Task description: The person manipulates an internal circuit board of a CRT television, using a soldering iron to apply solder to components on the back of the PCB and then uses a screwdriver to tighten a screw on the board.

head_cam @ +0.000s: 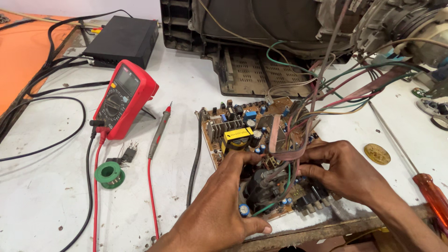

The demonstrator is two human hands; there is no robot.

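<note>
A scuffed white workbench (196, 88) spreads out under you, and the brown circuit board (261, 140) sits right at its near edge, so let's take everything from there. Your left hand (219, 205) is down on the board's near left corner, fingers curled over a black component block (256, 186), thumb stretched flat along the bench edge. Your right hand (345, 172) comes in from the board's right side, fingers bent together and pinching into the wire bundle (298, 135) beside that same block; exactly what the fingertips grip, you cannot tell from here. A yellow-topped transformer (238, 138) stands just beyond your left fingers. Left of the board lie a red test probe (159, 133), a green solder spool (110, 174) and a red multimeter (123, 99). Behind the board looms an opened television chassis (261, 32). Right of the board, a round gold disc (377, 154) and a red-handled screwdriver (431, 196).
</note>
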